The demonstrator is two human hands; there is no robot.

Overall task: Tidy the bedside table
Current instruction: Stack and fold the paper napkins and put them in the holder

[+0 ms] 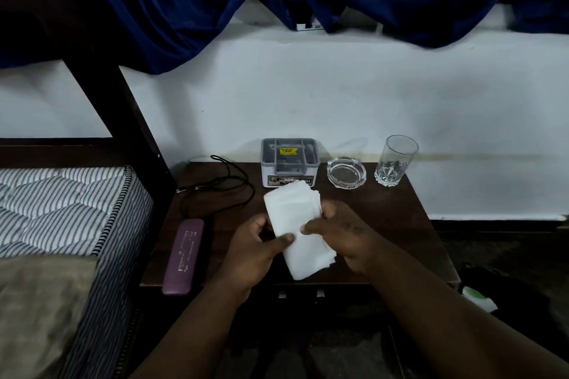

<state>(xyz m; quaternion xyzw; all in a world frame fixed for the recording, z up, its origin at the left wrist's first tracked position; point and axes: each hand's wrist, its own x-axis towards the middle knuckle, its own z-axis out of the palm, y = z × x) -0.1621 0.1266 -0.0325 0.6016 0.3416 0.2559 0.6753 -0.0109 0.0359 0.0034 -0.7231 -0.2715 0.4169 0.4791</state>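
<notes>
A stack of white tissues (pixel 292 215) is held over the middle of the dark wooden bedside table (pixel 400 224). My left hand (pixel 255 252) grips its left edge with the thumb on top. My right hand (pixel 341 234) pinches its right edge. Behind the tissues stands a grey-and-white box (pixel 288 160) with a yellow sticker. A clear glass ashtray (pixel 346 171) sits to its right, and a tall empty drinking glass (pixel 395 160) stands at the back right corner. A purple case (pixel 183 255) lies along the table's left edge. A black cable (pixel 221 188) is looped at the back left.
A striped mattress (pixel 67 209) with a beige cover lies to the left, beside a dark bedpost (pixel 123 108). Blue curtains (pixel 184 9) hang above the white wall. A white-and-green object (pixel 478 298) lies on the floor at the right.
</notes>
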